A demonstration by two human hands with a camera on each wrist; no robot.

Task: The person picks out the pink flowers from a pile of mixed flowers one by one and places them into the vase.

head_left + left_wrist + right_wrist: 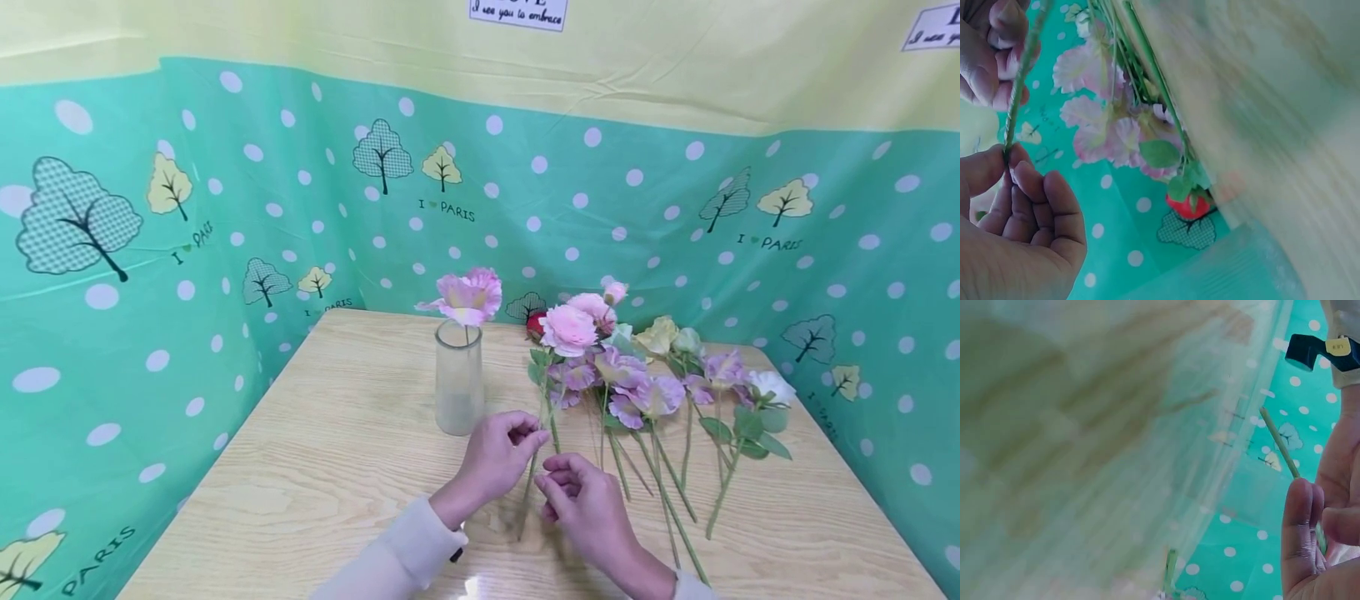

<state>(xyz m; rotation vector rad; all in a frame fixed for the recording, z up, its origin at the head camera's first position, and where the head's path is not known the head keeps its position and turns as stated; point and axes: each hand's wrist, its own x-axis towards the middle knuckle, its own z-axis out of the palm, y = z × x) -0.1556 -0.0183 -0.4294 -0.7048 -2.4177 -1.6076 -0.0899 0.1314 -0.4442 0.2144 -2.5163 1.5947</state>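
Observation:
My left hand (501, 454) pinches the green stem of a pink flower (568, 330) between thumb and fingertips. The full bloom leans up and away to the right, and the stem (1015, 103) runs on below the fingers. Close beside its lower part is my right hand (592, 508), fingers loosely bent; in the right wrist view its fingers (1299, 519) cover part of the stem. Whether they touch it is hard to tell. Just behind my left hand a glass vase (459, 387) stands upright, holding one pink, ruffled flower (468, 296).
Several loose artificial flowers lie on the wooden table (300, 467) to the right: lilac blooms (651, 393), a white rose (771, 387) and a yellow one (658, 335). A red bud (1188, 203) lies near the back edge. A patterned green curtain (450, 242) surrounds the table.

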